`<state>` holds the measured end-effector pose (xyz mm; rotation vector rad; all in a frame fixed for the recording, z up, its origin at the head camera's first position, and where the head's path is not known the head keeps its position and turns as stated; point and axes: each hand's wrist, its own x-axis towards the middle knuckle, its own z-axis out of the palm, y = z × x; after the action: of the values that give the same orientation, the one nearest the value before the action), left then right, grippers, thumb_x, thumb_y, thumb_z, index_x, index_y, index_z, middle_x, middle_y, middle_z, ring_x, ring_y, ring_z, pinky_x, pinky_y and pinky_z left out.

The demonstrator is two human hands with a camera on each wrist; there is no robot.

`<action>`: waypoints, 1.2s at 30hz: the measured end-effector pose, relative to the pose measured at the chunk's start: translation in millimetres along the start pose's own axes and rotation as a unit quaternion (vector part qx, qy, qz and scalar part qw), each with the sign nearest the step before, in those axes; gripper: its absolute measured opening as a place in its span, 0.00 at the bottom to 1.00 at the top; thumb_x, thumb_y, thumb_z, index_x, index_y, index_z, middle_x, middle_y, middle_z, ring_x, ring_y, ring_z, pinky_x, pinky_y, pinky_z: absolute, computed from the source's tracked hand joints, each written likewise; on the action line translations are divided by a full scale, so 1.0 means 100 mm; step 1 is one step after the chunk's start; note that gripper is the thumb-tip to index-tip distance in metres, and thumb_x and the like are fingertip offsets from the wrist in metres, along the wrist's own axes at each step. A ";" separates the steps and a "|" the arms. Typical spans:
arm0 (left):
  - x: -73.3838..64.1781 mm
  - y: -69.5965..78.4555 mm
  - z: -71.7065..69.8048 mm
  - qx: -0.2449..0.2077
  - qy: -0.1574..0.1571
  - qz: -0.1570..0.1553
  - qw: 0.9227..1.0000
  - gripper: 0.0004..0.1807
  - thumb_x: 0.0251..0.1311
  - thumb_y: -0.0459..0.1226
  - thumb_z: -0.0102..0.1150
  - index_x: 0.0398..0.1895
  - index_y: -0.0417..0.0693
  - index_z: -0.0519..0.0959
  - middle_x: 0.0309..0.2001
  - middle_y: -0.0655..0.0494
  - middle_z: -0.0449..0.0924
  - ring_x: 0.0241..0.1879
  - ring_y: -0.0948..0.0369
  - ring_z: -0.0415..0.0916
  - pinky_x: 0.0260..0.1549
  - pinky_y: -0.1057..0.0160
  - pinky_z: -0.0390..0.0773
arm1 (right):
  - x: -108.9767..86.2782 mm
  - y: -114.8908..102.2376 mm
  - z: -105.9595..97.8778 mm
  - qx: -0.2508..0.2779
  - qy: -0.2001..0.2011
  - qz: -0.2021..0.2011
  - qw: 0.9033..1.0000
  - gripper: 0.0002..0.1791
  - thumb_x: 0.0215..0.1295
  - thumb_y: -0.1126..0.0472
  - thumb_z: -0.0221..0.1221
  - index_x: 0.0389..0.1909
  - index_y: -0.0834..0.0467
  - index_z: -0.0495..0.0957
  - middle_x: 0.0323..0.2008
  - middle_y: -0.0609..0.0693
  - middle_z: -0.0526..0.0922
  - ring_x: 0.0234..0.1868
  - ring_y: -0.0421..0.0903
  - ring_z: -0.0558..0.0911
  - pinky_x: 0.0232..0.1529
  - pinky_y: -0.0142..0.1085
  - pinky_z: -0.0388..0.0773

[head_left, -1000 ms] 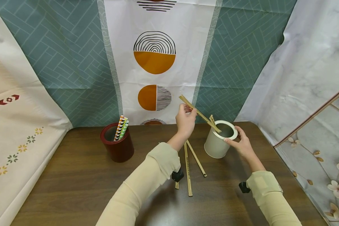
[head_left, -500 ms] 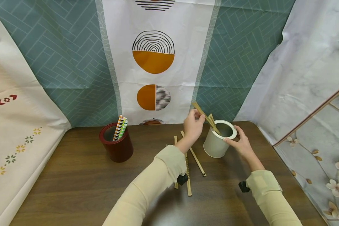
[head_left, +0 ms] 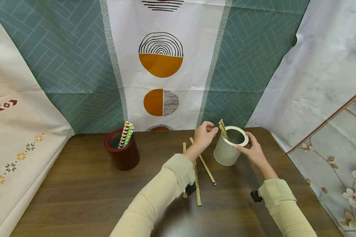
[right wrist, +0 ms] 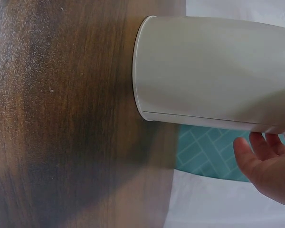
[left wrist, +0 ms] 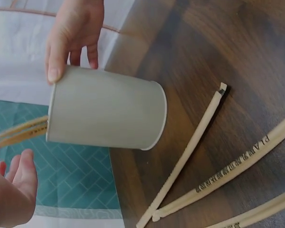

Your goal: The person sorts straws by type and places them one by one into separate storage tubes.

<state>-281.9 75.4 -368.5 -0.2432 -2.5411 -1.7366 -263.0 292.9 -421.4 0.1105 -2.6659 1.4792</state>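
In the head view, my right hand point(head_left: 253, 149) grips the rim of a pale grey can point(head_left: 227, 153), thumb in front and fingers at the far side. The can stands upright on the table. Slim tan sticks point(head_left: 222, 127) lean against its left inner rim. Just left of them is my left hand point(head_left: 204, 134), its fingers loosely bent with nothing between them. The left wrist view has my left hand point(left wrist: 14, 192) beside the stick ends. More tan sticks point(head_left: 206, 168), some with dark printed characters, lie on the table; my left forearm hides parts of them.
A dark red can point(head_left: 124, 159) holding several striped paper straws point(head_left: 127, 135) stands at the left. The brown wooden table point(head_left: 86, 194) ends at patterned cloths at the back and sides.
My left hand has moved right to the grey can and let go of a tan stick, which now leans in it with the others. My right hand has kept its hold on the rim.
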 end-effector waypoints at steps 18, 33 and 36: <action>0.00 -0.57 -0.25 -0.005 -0.004 -0.026 1.000 0.15 0.55 0.42 0.56 0.45 0.46 0.73 0.38 0.51 0.79 0.38 0.57 0.76 0.34 0.64 0.75 | -0.01 0.01 0.01 0.018 0.004 0.000 1.000 0.44 0.54 0.61 0.59 0.66 0.64 0.43 0.60 0.65 0.57 0.59 0.58 0.60 0.37 0.16 0.62; -0.11 -1.17 -0.23 0.038 0.035 -0.047 0.998 0.15 0.52 0.38 0.59 0.42 0.41 0.74 0.35 0.49 0.79 0.37 0.53 0.76 0.32 0.61 0.74 | 0.03 0.04 0.00 0.007 -0.004 0.005 1.000 0.44 0.54 0.61 0.59 0.66 0.64 0.44 0.62 0.65 0.56 0.60 0.59 0.60 0.39 0.20 0.62; -0.14 -1.24 -0.21 0.051 0.043 -0.050 0.996 0.15 0.51 0.37 0.60 0.42 0.40 0.74 0.35 0.48 0.79 0.38 0.53 0.76 0.34 0.60 0.74 | 0.04 0.06 0.00 0.005 -0.002 0.003 1.000 0.44 0.54 0.60 0.60 0.66 0.64 0.44 0.61 0.65 0.57 0.59 0.59 0.61 0.40 0.22 0.62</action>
<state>-288.6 10.1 -476.9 -0.0352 -2.6115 -1.6045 -267.4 295.5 -426.1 0.1066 -2.6649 1.4945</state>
